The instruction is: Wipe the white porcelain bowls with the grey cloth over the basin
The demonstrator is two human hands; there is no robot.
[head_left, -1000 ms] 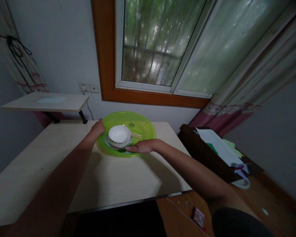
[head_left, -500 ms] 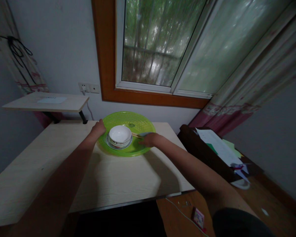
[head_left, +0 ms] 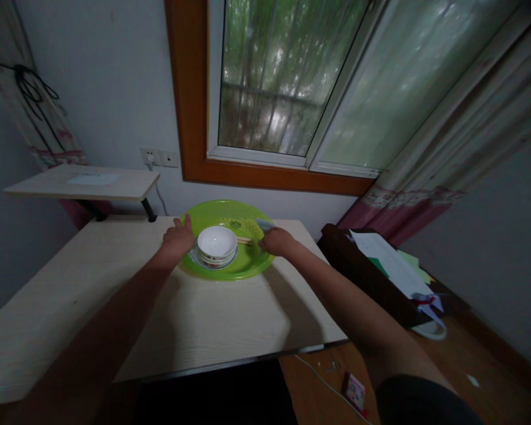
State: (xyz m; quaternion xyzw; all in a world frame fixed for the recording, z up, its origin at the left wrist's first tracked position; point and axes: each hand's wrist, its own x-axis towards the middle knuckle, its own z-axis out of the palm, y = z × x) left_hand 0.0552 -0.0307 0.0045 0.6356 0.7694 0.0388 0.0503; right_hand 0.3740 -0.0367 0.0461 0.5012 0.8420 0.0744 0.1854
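Green basin (head_left: 248, 267): on the table (head_left: 230, 324), between the left hand (head_left: 178, 237) and the right hand (head_left: 278, 242).
Right hand: closed round something grey, probably a cloth (head_left: 264, 224) — too dim to be sure — and now at the basin's right side, no longer the front.
Left hand: at the left edge, fingers looser than before; whether it grips, I cannot tell.
Bowls (head_left: 217, 242): stacked on a plate (head_left: 198, 260), just right of the left hand, barely shifted.
Chopsticks (head_left: 244, 240): just left of the right hand.
Work: moved round — the right side is getting attention.
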